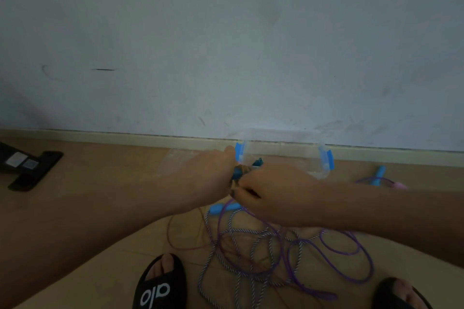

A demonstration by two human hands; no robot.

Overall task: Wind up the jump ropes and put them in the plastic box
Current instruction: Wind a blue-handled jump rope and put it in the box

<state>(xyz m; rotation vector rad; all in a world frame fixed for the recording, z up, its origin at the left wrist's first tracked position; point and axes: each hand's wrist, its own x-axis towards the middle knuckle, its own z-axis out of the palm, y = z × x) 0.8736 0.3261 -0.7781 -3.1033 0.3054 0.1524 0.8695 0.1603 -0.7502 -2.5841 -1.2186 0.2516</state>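
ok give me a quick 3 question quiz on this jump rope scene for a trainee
1. True or false: the clear plastic box stands by the wall, beyond both hands.
2. Which ropes lie tangled on the floor? A) purple rope and striped rope B) only a green rope
3. Fill in: the left hand and right hand meet around a ____ handle.

Key: 1 true; 2 A; 3 blue

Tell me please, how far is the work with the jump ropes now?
It looks early. Nothing clearly lies in the clear plastic box with blue clips by the wall. In hand: the left hand and right hand both grip a dark blue rope bundle in front of it. Left: the purple rope and the white-and-dark twisted rope lie tangled on the floor, plus another blue handle at right.
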